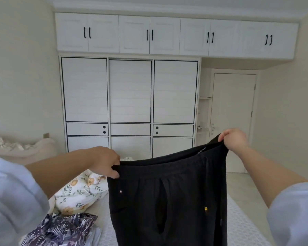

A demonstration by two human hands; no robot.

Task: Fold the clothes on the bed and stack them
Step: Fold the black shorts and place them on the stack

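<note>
A pair of black trousers point(167, 197) hangs in the air above the bed point(242, 226), spread wide by its elastic waistband. My left hand point(106, 161) pinches the waistband's left end, and my right hand point(234, 139) grips its right end, held higher. The legs drop down past the bottom of the frame. A purple and white patterned garment point(60, 229) lies crumpled on the bed at the lower left. Behind it lies a white floral garment point(80, 194) with orange flowers.
A white wardrobe point(130, 105) with sliding doors and upper cabinets fills the far wall. A closed white door point(233, 121) stands to its right. The bed's cream headboard and pillows point(20, 148) are at the left. Tiled floor point(245, 189) runs along the bed's right side.
</note>
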